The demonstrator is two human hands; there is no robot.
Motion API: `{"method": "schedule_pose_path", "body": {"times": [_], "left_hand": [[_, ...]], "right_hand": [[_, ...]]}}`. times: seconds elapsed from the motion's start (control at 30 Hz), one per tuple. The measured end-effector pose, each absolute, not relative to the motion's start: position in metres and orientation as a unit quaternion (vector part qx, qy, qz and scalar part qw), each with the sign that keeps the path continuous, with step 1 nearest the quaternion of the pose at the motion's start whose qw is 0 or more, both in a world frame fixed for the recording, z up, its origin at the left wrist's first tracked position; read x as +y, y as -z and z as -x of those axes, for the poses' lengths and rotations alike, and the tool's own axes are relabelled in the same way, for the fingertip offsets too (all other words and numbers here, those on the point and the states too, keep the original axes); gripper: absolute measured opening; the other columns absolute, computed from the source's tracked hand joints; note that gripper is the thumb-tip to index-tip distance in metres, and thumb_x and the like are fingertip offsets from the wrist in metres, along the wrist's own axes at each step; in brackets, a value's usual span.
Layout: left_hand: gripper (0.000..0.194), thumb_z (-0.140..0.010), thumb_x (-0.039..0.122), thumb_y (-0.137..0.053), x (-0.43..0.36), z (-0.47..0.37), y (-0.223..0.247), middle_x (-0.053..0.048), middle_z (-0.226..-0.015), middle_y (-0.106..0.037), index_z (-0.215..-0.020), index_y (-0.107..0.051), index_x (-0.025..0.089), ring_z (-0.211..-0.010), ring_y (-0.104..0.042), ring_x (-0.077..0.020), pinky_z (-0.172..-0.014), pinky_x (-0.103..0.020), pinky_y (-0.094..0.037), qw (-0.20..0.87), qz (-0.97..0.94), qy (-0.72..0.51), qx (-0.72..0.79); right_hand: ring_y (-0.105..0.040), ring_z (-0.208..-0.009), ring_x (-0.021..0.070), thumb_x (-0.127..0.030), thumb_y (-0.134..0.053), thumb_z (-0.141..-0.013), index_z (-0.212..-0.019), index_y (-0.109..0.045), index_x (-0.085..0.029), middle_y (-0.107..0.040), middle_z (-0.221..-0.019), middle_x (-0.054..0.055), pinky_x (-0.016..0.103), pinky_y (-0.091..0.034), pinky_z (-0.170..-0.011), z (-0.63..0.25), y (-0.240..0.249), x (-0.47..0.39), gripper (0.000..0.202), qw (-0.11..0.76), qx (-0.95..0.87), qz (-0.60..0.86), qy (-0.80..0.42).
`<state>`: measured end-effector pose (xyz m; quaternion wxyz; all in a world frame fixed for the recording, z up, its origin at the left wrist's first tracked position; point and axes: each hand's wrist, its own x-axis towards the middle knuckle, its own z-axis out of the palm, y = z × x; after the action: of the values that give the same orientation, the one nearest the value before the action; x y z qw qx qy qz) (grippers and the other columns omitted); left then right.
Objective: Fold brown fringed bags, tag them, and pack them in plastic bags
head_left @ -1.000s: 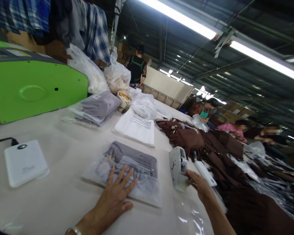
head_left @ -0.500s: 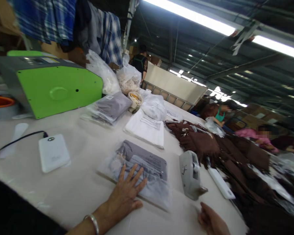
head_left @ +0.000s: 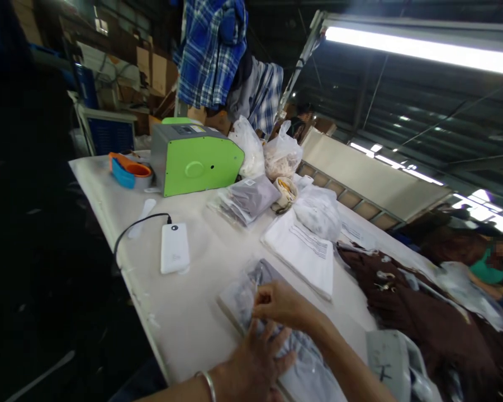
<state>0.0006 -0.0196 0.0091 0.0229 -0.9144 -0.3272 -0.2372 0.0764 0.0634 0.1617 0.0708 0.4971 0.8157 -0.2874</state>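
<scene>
Your right hand [head_left: 281,304] moved from beside the tape dispenser [head_left: 386,363] to over the bagged packet [head_left: 242,291], lower centre of frame. Its fingertips look pinched, can't tell on what; your left hand [head_left: 255,353] lies spread there, probably steadying it.

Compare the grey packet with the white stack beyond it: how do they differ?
The grey packet shows grey through clear wrapping; the white stack is white with dark printed lines. The grey packet is partly hidden behind the left grip and right grip; neither covers the white stack. Both lie on the pale table.
</scene>
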Motion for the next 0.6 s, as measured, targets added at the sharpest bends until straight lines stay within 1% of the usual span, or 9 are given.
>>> {"method": "schedule_pose_path", "body": {"times": [0.07,0.13,0.2,0.27,0.33,0.4,0.47,0.53,0.6], "left_hand": [[0.054,-0.094,0.058,-0.044,-0.015,-0.003,-0.003,-0.012,-0.148,-0.042,-0.139,-0.045,0.028,-0.133,-0.036,-0.0375,-0.106,-0.064,-0.025,0.095,0.906,0.253,-0.325],[0.042,-0.096,0.048,-0.046,-0.011,-0.005,0.003,-0.009,-0.145,-0.046,-0.135,-0.048,0.032,-0.131,-0.039,-0.0363,-0.107,-0.066,-0.017,0.164,0.885,0.29,-0.326],[0.037,-0.097,0.042,-0.046,-0.009,-0.006,0.006,-0.007,-0.141,-0.05,-0.133,-0.05,0.033,-0.128,-0.042,-0.0347,-0.108,-0.068,-0.008,0.198,0.867,0.317,-0.331],[0.038,-0.097,0.043,-0.045,-0.009,-0.006,0.006,-0.008,-0.141,-0.05,-0.133,-0.05,0.032,-0.128,-0.043,-0.0345,-0.108,-0.068,-0.006,0.189,0.871,0.312,-0.33],[0.045,-0.096,0.05,-0.044,-0.01,-0.008,0.005,-0.01,-0.145,-0.046,-0.136,-0.048,0.03,-0.131,-0.039,-0.0361,-0.108,-0.068,-0.011,0.145,0.89,0.284,-0.327],[0.053,-0.093,0.057,-0.045,-0.01,-0.01,0.007,-0.012,-0.149,-0.041,-0.137,-0.048,0.028,-0.135,-0.033,-0.0391,-0.106,-0.069,-0.016,0.092,0.904,0.258,-0.327],[0.06,-0.089,0.062,-0.048,-0.01,-0.013,0.009,-0.012,-0.151,-0.037,-0.139,-0.046,0.028,-0.138,-0.027,-0.0416,-0.104,-0.07,-0.017,0.052,0.913,0.239,-0.327],[0.065,-0.087,0.062,-0.052,-0.01,-0.013,0.011,-0.013,-0.153,-0.034,-0.141,-0.044,0.028,-0.139,-0.024,-0.0425,-0.104,-0.071,-0.015,0.037,0.917,0.231,-0.322],[0.071,-0.084,0.064,-0.055,-0.008,-0.012,0.011,-0.013,-0.154,-0.032,-0.143,-0.041,0.028,-0.139,-0.024,-0.043,-0.106,-0.071,-0.013,0.04,0.917,0.234,-0.319]], "right_hand": [[-0.063,-0.061,0.0156,-0.028,-0.074,-0.064,-0.067,-0.072,-0.022,-0.068,-0.061,-0.002,0.022,-0.042,-0.053,-0.055,-0.152,0.09,0.007,0.127,0.839,-0.483,0.218],[-0.065,-0.063,0.0197,-0.023,-0.08,-0.056,-0.061,-0.071,-0.02,-0.068,-0.06,0.0,0.025,-0.045,-0.056,-0.042,-0.14,0.108,0.011,0.165,0.851,-0.472,0.162],[-0.067,-0.068,0.0237,-0.02,-0.083,-0.052,-0.059,-0.069,-0.019,-0.069,-0.063,0.004,0.029,-0.048,-0.062,-0.035,-0.129,0.117,0.016,0.189,0.859,-0.462,0.114],[-0.068,-0.08,0.0278,-0.024,-0.087,-0.052,-0.066,-0.071,-0.019,-0.072,-0.076,0.008,0.033,-0.05,-0.073,-0.034,-0.124,0.118,0.022,0.186,0.868,-0.454,0.074],[-0.064,-0.097,0.0308,-0.033,-0.089,-0.053,-0.083,-0.072,-0.019,-0.071,-0.096,0.011,0.038,-0.048,-0.087,-0.043,-0.126,0.118,0.037,0.156,0.875,-0.456,0.038],[-0.058,-0.109,0.0319,-0.042,-0.087,-0.06,-0.099,-0.069,-0.019,-0.068,-0.109,0.012,0.041,-0.043,-0.097,-0.058,-0.131,0.117,0.049,0.117,0.875,-0.47,0.007],[-0.054,-0.116,0.0314,-0.05,-0.075,-0.075,-0.116,-0.062,-0.019,-0.063,-0.119,0.013,0.044,-0.04,-0.1,-0.076,-0.135,0.116,0.052,0.075,0.861,-0.502,-0.019],[-0.048,-0.126,0.0292,-0.053,-0.057,-0.089,-0.135,-0.048,-0.018,-0.054,-0.135,0.014,0.043,-0.039,-0.103,-0.089,-0.13,0.112,0.059,0.013,0.841,-0.541,-0.016],[-0.035,-0.138,0.0272,-0.057,-0.045,-0.093,-0.147,-0.033,-0.017,-0.04,-0.15,0.013,0.042,-0.031,-0.111,-0.093,-0.117,0.105,0.068,-0.042,0.833,-0.551,0.015]]}}
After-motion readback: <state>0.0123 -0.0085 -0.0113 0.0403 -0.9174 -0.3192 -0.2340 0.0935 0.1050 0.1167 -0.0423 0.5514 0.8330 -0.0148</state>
